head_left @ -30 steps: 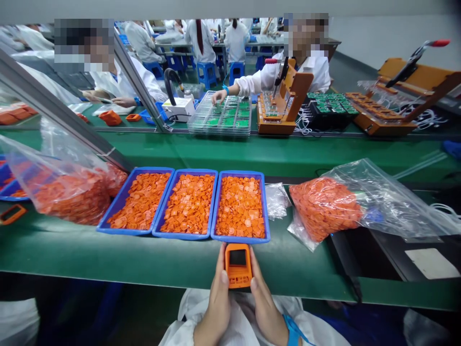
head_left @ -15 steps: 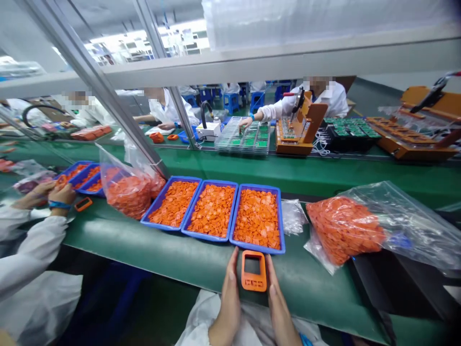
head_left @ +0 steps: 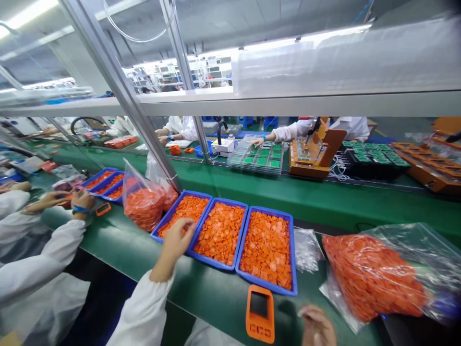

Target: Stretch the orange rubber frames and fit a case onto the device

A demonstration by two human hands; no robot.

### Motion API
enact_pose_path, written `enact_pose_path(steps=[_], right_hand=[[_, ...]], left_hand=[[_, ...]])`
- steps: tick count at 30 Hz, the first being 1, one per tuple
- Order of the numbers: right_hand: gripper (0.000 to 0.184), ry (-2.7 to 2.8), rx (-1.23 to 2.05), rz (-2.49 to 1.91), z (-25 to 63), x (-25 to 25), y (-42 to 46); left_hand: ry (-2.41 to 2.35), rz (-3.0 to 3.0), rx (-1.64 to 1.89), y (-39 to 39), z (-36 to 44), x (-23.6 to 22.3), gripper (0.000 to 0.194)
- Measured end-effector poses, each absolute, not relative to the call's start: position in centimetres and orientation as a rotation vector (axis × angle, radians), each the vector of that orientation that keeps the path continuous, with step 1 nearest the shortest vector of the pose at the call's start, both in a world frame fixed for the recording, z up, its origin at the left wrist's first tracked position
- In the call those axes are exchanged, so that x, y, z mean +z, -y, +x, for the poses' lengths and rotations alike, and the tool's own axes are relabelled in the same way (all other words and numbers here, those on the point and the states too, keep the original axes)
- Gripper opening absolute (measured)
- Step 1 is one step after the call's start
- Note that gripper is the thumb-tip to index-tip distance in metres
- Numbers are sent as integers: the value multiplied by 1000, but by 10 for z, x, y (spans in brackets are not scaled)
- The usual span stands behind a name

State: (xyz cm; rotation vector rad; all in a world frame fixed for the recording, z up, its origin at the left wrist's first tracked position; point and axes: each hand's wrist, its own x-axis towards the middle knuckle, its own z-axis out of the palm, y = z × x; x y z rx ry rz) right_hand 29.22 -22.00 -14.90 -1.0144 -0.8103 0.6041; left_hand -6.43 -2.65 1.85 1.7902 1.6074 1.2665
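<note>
My left hand (head_left: 177, 241) is over the leftmost of three blue trays (head_left: 155, 234) in front of me. Its fingers curl together towards the thumb in a pinch; anything between the fingertips is too small or hidden to make out. Small flat orange plastic pieces (head_left: 219, 230) fill these trays. An orange plastic frame (head_left: 248, 317) with a rectangular window and small button openings lies on the green bench, touched by neither hand. To its right, at the lower edge, my right hand (head_left: 317, 326) is bent and smeared by motion, so its grip is unclear.
A clear bag of orange pieces (head_left: 374, 274) lies at right, beside crumpled plastic bags (head_left: 307, 250). Another filled bag (head_left: 144, 206) stands left of the trays. A co-worker's hands (head_left: 81, 202) are at far left. A metal post (head_left: 118, 81) and shelf (head_left: 288, 105) cross the view.
Both hands have parted from beside the orange frame. My left hand has moved left and forward over the leftmost tray; my right has moved right. The view has tilted up.
</note>
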Motion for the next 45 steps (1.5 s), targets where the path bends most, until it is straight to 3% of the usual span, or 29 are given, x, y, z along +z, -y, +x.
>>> enact_pose_path(steps=[2, 5, 7, 10, 14, 19, 22, 24, 27, 31, 33, 35, 37, 39, 45], right_hand=[[23, 776, 608, -1020, 285, -109, 202], [16, 739, 600, -928, 271, -57, 167], [16, 715, 601, -888, 263, -35, 145], [14, 690, 596, -836, 252, -18, 121], [13, 690, 625, -812, 247, -13, 110], [13, 641, 714, -837, 253, -9, 107], [17, 670, 996, -842, 253, -5, 111], [33, 724, 1321, -821, 249, -5, 116], [57, 764, 1644, -756, 242, -11, 123], [55, 723, 1743, -695, 238, -18, 125], [59, 658, 1779, -619, 239, -18, 122], [62, 580, 1757, -567, 241, -16, 118], [59, 504, 1709, -571, 245, -16, 114], [56, 425, 1670, -596, 249, -19, 110], [51, 255, 1654, -586, 253, -26, 106]], left_hand=[[-1422, 1939, 1063, 59, -34, 21, 28], [-909, 2367, 521, 113, 19, 15, 56], [-784, 2456, 367, 134, 42, 7, 70], [-723, 2476, 302, 138, 56, -7, 74], [-748, 2489, 439, 132, 56, -20, 71], [-714, 2473, 863, 134, 52, -19, 68], [-733, 2391, 1188, 123, 49, -10, 64], [-745, 2398, 1320, 111, 50, -3, 62], [-789, 2526, 1266, 97, 56, 1, 58], [-860, 2705, 1140, 97, 61, -13, 70], [-866, 2742, 1242, 96, 45, -26, 76], [-1060, 2697, 1333, 85, 12, -36, 59], [-1633, 2483, 1115, 64, -37, -39, 34], [-2011, 2283, 767, 39, -89, -38, 36], [-2117, 2161, 376, -10, -173, -39, 29]])
